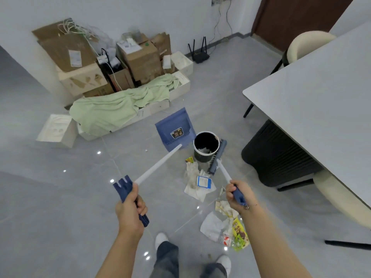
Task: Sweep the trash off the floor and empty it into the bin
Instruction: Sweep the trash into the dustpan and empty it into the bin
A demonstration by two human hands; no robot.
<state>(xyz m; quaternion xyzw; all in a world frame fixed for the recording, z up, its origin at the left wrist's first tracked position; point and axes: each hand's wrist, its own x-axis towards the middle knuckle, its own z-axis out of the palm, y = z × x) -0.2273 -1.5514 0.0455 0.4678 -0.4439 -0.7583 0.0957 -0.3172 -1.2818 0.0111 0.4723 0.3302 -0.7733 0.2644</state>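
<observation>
the bin's (206,146) lower right side is hidden behind the broom head (218,157), and only some pale scraps show in its dark inside. the broom's bristles are hard to make out. the far cardboard boxes (138,59) are partly covered by a green cloth (112,109), so their number is unclear. the table (325,93) is cut off at the right edge.

one dustpan (175,129), one broom, one bin. the left hand (130,206) is curled tight round the blue grip of the dustpan's white pole, and the pan stands on the floor just left of and beyond the bin. the right hand (239,195) is wrapped round the blue end of the broom handle; the broom head sits against the bin's right side.

the trash lies in two loose groups on the floor: crumpled paper and a blue-edged packet (203,181) just near of the bin, and tissues with yellow-green wrappers (239,233) nearer still, right of the person's two white shoes (161,238). one tiny white scrap (146,150) lies left of the bin. two cream chairs (305,45) flank the table.
</observation>
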